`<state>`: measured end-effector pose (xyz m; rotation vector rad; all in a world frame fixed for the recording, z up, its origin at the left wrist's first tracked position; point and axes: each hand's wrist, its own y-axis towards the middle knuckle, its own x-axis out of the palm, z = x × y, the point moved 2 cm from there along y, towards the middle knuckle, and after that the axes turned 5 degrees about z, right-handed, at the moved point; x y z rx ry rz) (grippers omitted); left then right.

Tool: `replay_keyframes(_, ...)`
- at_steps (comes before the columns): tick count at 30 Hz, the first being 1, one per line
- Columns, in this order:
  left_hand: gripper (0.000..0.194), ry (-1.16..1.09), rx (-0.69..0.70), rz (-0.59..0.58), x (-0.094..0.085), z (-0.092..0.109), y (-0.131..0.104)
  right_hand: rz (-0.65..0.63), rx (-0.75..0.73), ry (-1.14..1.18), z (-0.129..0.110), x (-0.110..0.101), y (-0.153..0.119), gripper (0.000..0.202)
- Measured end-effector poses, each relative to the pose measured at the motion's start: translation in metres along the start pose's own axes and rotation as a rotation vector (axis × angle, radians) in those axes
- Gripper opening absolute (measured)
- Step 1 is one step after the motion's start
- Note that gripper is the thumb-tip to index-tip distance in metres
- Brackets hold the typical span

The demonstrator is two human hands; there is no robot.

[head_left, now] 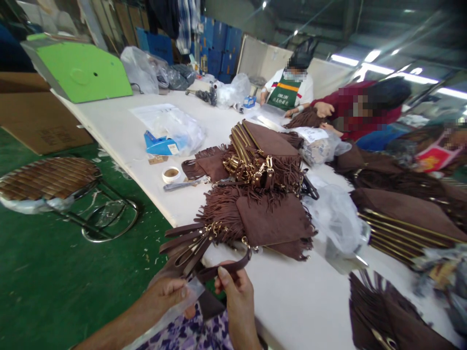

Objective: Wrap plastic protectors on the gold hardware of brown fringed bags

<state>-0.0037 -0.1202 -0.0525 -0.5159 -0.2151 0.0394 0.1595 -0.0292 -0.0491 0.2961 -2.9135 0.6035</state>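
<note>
My left hand [170, 294] pinches a strip of clear plastic [196, 288] at the table's near edge. Close beside it on the right, my right hand [235, 287] holds a dark brown strap [239, 264] between thumb and fingers. That strap runs up to a metal clasp on a brown fringed bag [273, 218], which lies flat on the white table. More brown straps [189, 248] hang over the table edge just above my left hand. Behind lies a stack of brown bags [268, 141] with gold zippers and clasps.
A round white container [171, 175] and a blue box [162, 144] stand on the table [113, 114]. More brown bags [408, 209] and clear plastic [339, 214] lie to the right. Two people work across the table. A stool [51, 180] stands at the left.
</note>
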Motion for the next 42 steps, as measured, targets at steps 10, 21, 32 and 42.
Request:
replay_keyframes(10,0.058,0.067,0.051,0.021,-0.002,-0.003,0.000,0.009,0.010,0.005,0.002,0.001,-0.001,0.034)
replay_keyframes(21,0.056,0.269,0.079,0.139,0.001,0.009,-0.003,-0.009,0.012,0.016,-0.007,0.000,-0.005,0.035)
replay_keyframes(32,0.053,0.300,0.127,0.135,0.006,0.014,-0.002,-0.034,0.017,-0.056,-0.008,-0.002,-0.003,0.033)
replay_keyframes(42,0.051,0.051,-0.047,0.002,0.017,-0.010,0.024,0.020,0.061,0.061,0.013,0.001,0.003,0.037)
